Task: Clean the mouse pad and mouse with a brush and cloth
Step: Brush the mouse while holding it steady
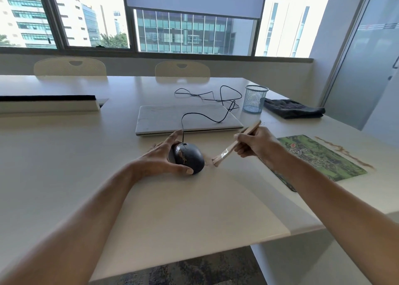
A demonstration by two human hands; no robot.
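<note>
A black wired mouse with brownish dirt on its top sits on the white table. My left hand grips it from the left, thumb at its near end and fingers at its far end. My right hand holds a wooden brush by the handle. The bristles touch the table just right of the mouse. A green patterned mouse pad lies to the right, partly under my right forearm. A dark folded cloth lies at the back right.
A closed white laptop lies behind the mouse with the black cable looped over it. A blue mesh pen cup stands beside the cloth. A line of brown dirt runs along the pad's far edge. Two chairs stand at the far side.
</note>
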